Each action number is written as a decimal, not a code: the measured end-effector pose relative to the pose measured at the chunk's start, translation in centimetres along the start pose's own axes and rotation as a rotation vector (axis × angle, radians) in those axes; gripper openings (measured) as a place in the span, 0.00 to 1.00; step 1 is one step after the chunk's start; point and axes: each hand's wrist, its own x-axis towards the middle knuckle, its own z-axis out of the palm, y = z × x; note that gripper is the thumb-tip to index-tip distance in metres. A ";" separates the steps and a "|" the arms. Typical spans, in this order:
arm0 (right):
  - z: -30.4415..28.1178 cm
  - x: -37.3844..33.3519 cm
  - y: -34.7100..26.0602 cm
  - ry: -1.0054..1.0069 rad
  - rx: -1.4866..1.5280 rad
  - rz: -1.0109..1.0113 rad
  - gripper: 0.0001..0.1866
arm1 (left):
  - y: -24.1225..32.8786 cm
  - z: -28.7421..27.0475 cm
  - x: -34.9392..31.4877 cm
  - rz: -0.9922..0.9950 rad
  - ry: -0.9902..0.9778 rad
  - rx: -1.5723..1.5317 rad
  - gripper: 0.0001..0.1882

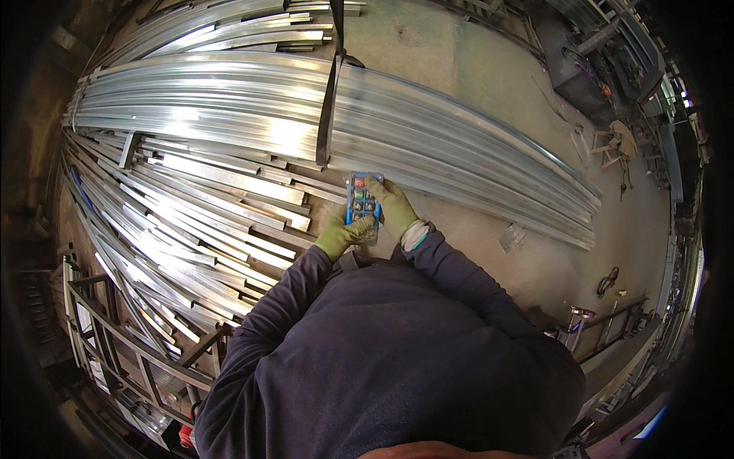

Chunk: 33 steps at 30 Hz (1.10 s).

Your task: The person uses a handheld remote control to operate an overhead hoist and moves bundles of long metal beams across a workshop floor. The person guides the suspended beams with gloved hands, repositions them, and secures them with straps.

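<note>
Both gloved hands [396,209] curl closed; they grip one blue remote [358,196].

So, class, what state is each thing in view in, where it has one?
Controller: held face up.
Left hand: gloved, gripping the controller's lower end.
Right hand: gloved, on its upper right side.
Stacked profiles: lying lengthwise, side by side.
Dark strap: drawn across the stacked profiles.
Loose bars: spread out, ends uneven.
</note>
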 end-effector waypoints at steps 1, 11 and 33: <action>-0.1 0.0 0.0 0.003 -0.003 -0.002 0.20 | 0.0 0.0 0.0 -0.017 0.017 0.023 0.22; -1.0 0.3 0.7 0.016 0.053 0.016 0.17 | -0.1 0.3 -0.1 0.008 -0.020 -0.041 0.23; -1.4 -0.4 0.2 -0.006 -0.018 -0.031 0.20 | -1.9 -0.6 1.0 -0.073 -0.040 0.044 0.21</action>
